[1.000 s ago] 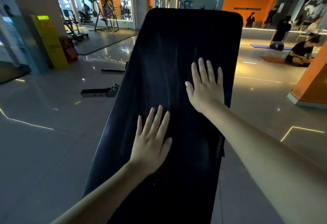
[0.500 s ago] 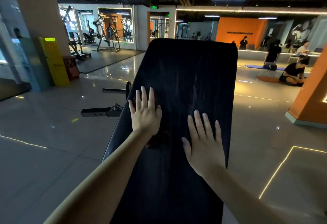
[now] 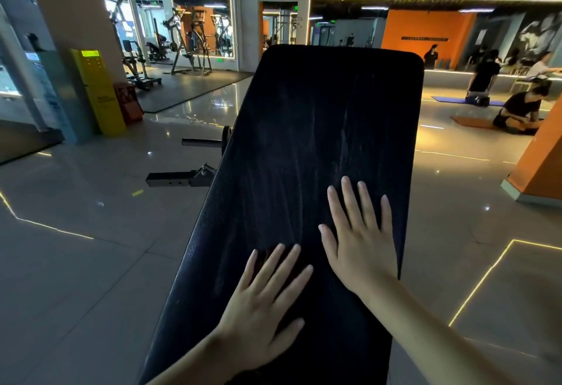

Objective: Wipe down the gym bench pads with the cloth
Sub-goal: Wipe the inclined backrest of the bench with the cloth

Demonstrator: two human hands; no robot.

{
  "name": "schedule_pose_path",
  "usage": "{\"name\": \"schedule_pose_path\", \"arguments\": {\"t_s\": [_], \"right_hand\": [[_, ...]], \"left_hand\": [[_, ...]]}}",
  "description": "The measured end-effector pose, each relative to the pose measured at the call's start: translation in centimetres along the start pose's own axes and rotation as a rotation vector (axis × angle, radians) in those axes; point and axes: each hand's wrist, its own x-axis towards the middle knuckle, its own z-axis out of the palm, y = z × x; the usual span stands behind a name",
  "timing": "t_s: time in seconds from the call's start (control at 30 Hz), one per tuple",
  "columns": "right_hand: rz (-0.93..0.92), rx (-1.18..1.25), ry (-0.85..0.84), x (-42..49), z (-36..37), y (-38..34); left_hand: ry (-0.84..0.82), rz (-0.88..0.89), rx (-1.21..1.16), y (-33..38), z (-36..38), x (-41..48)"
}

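Observation:
A long black bench pad [image 3: 310,129] slopes up and away from me, with pale wipe streaks across its surface. My left hand [image 3: 264,302] lies flat on the lower middle of the pad, fingers straight and spread. A dark patch shows between and under its fingers; I cannot tell whether it is a cloth. My right hand [image 3: 360,238] presses flat on the pad's right side, a little higher, fingers straight. No cloth is plainly visible.
The bench's metal frame and a bar [image 3: 179,177] stick out to the left over the glossy tiled floor. A yellow kiosk [image 3: 98,92] stands by a pillar at left. People sit on mats [image 3: 520,111] at the right. An orange pillar [image 3: 541,168] stands at far right.
My left hand has slid down the pad from its upper left edge to the lower middle. My right hand has moved up slightly. The camera has tilted up.

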Motion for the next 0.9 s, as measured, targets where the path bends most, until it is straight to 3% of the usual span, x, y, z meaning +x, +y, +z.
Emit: {"name": "schedule_pose_path", "arguments": {"t_s": [0.1,0.27,0.37,0.5,0.73,0.9], "right_hand": [[-0.004,-0.005,0.014,0.0,0.0,0.0],[-0.007,-0.007,0.040,-0.1,0.1,0.1],[-0.009,-0.018,0.040,-0.1,0.1,0.0],[-0.004,-0.014,0.026,-0.2,0.0,0.0],[0.010,-0.039,0.005,-0.2,0.3,-0.2],[0.031,0.001,0.034,-1.6,0.4,-0.7]], "left_hand": [[0.022,-0.021,0.007,-3.0,-0.2,3.4],[0.130,-0.600,-0.102,-10.7,-1.4,10.2],[0.097,-0.746,-0.125,-12.0,-2.1,11.7],[0.108,-0.693,-0.190,-9.4,-1.8,9.3],[0.046,-0.304,-0.084,2.5,0.6,-3.5],[-0.007,-0.277,-0.067,-0.1,0.2,-3.3]]}}
